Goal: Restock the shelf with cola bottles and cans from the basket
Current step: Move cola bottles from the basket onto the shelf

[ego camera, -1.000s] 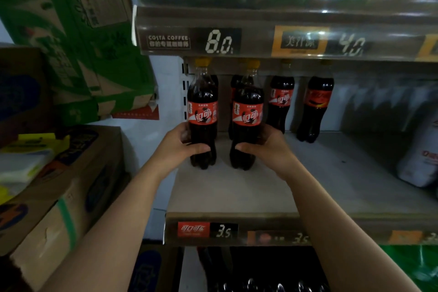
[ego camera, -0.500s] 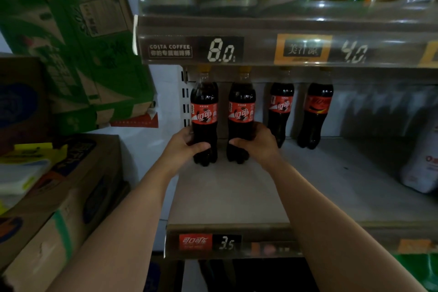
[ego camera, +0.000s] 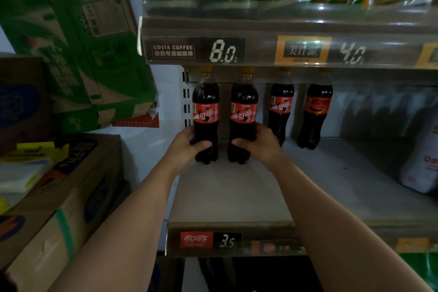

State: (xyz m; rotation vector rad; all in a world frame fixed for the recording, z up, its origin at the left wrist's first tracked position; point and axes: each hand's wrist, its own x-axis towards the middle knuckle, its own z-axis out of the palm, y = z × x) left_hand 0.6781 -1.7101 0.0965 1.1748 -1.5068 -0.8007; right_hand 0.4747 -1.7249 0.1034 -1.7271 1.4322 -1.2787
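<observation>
Our left hand [ego camera: 189,147] and right hand [ego camera: 258,144] each grip the lower part of one upright cola bottle, the left bottle [ego camera: 205,114] and the right bottle [ego camera: 243,116], standing side by side at the back left of the shelf [ego camera: 237,197].

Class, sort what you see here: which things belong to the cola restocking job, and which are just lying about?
Job: left hand and right hand, each gripping a dark cola bottle with red label; grey shelf board.

Lying about: green-printed cardboard boxes; white plastic bottle.
</observation>
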